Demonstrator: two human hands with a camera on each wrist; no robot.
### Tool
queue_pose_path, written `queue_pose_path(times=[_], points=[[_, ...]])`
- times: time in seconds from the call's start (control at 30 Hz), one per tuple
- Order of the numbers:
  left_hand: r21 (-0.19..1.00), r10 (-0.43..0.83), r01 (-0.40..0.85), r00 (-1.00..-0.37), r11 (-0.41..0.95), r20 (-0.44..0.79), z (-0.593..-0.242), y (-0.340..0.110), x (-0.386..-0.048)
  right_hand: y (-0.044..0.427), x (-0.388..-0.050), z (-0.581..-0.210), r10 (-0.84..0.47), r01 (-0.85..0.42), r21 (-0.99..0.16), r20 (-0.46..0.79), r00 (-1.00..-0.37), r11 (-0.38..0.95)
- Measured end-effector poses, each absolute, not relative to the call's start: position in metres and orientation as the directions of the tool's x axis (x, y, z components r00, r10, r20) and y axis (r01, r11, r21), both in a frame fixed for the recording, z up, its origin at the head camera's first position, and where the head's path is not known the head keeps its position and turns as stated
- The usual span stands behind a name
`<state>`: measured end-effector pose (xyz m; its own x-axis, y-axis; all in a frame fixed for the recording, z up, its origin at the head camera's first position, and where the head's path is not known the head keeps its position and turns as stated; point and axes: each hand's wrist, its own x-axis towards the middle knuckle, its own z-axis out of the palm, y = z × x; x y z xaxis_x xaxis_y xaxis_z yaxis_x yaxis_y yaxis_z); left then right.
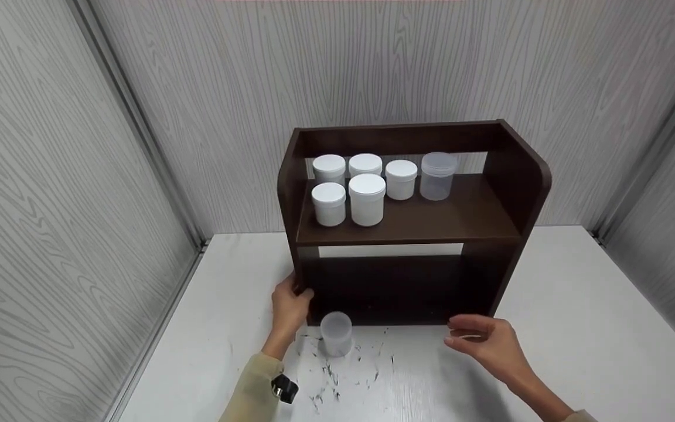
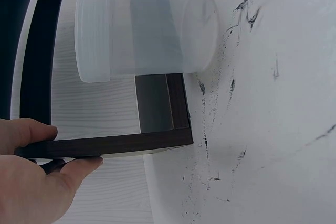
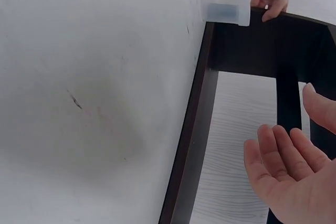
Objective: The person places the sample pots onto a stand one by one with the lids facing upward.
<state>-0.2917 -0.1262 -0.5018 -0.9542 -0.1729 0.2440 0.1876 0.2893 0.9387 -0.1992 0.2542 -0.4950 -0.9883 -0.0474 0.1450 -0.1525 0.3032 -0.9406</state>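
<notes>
A dark brown two-tier shelf [image 1: 408, 233] stands on the white table. My left hand [image 1: 290, 305] grips the front edge of its left side panel [image 2: 121, 142], thumb on one face and fingers on the other. Just right of that hand, a translucent lidded jar [image 1: 336, 335] stands on the table before the shelf; the left wrist view shows the same jar [image 2: 147, 30] close up. My right hand [image 1: 487, 346] hovers near the shelf's lower right front, fingers loosely bent and apart from the thumb. It holds nothing, as the right wrist view of the hand [image 3: 294, 174] confirms.
On the upper tier stand several white lidded jars [image 1: 367, 202], grouped to the left, and a translucent jar [image 1: 438, 177] at their right. Dark scuff marks streak the table [image 1: 396, 387] in front. Wood-grain panels [image 1: 244, 88] enclose the back and sides.
</notes>
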Motion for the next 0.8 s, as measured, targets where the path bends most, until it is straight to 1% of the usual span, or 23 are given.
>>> queue_pose_path(times=[0.23,0.53,0.8], points=[[0.937,-0.151,0.189,-0.959,0.295,0.241,-0.502,-0.127,-0.292,0.245,-0.2,-0.503,-0.12,-0.2,-0.927,0.17,-0.978,0.316],[0.941,-0.168,0.18,-0.958,0.287,0.234,-0.501,-0.126,-0.292,0.23,-0.202,-0.513,-0.226,-0.255,-0.927,0.195,-0.954,0.276],[0.934,-0.167,0.175,-0.958,0.313,0.235,-0.501,-0.126,-0.291,0.215,-0.204,-0.518,-0.271,-0.271,-0.927,0.2,-0.942,0.259]])
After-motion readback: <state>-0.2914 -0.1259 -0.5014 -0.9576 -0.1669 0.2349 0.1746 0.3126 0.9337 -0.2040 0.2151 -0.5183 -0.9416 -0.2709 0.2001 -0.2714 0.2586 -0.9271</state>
